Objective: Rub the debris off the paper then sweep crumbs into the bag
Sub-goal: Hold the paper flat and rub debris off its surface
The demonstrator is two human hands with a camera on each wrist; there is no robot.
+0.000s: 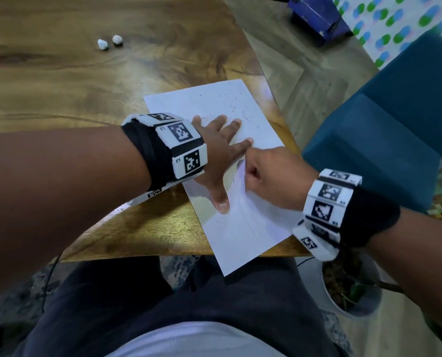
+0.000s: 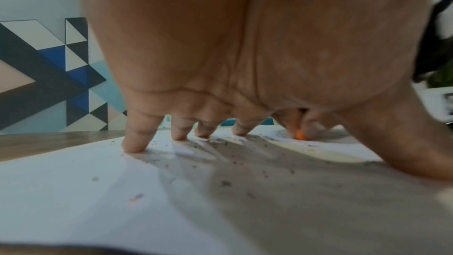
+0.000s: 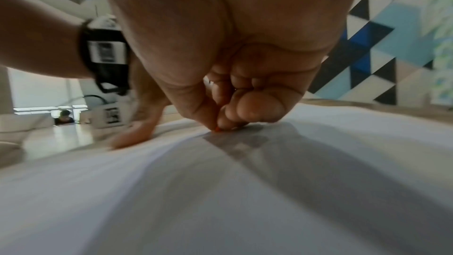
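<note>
- Lying on a wooden table [image 1: 60, 81], frame centre: white paper [image 1: 240, 228], specked with debris [image 1: 230, 104].
- Pressing it flat, fingers spread: left hand [image 1: 214, 155].
- Pinching a small orange eraser [image 3: 217, 128] against the sheet: right hand [image 1: 274, 176].

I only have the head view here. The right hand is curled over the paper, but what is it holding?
Observer: The right hand pinches a small orange piece, likely an eraser, its tip on the paper.
Operator: Is the left hand pressing the sheet flat?
Observer: In the left wrist view, the left hand has its fingertips planted on the paper, palm raised.
Operator: Any crumbs near it?
Observer: Yes, dark crumbs lie scattered under that palm.
</note>
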